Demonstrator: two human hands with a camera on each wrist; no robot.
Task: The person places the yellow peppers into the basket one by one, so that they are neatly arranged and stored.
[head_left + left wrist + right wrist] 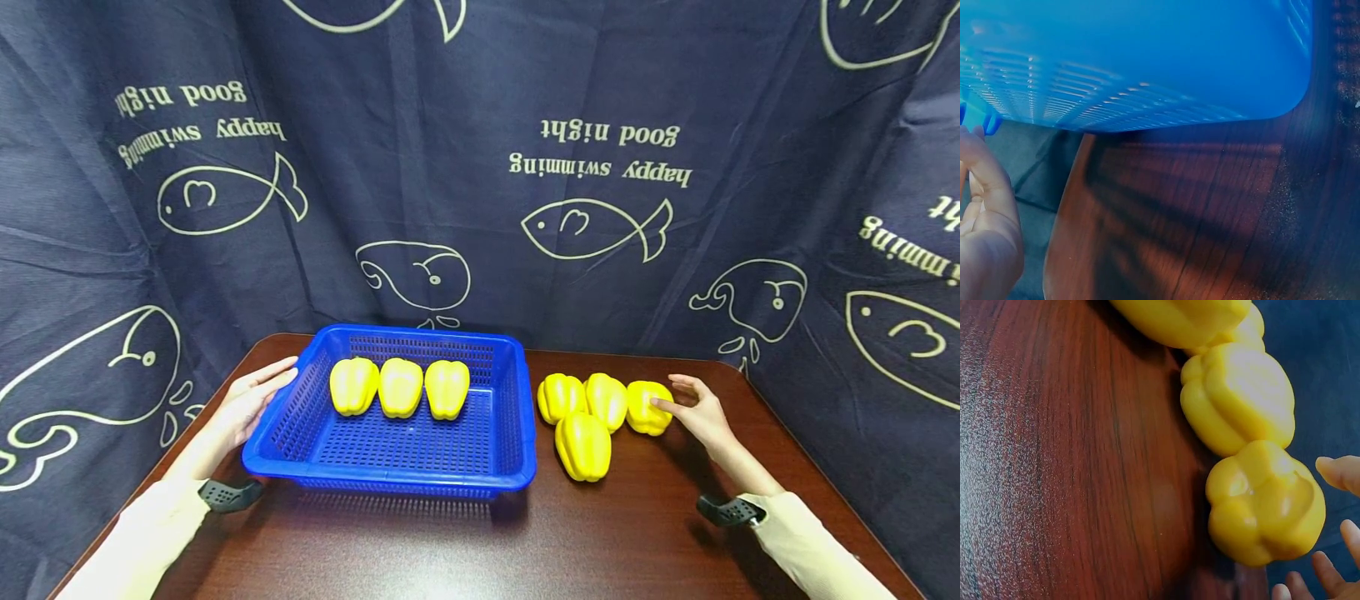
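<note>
A blue plastic basket (pixel 408 482) with slotted walls holds three yellow bell peppers (pixel 401 388) in a row toward its back. My left hand (pixel 251 400) is at the basket's left rim, thumb and finger tips together on the edge; the left wrist view shows bent fingers (pixel 991 187) at the rim. To the right, my right hand (pixel 701 415) is spread around the outer side of the rightmost yellow bell pepper (pixel 648 408). Seen from the right wrist, its thumb (pixel 1341 472) and fingers stand apart from that pepper (pixel 1266 506), which lies against its neighbour (pixel 1241 400).
Three more yellow bell peppers (pixel 583 447) lie clustered between the basket and the rightmost one. Everything stands on a dark brown wooden table (pixel 420 550). A navy curtain (pixel 480 167) with fish and whale drawings hangs behind and along both sides.
</note>
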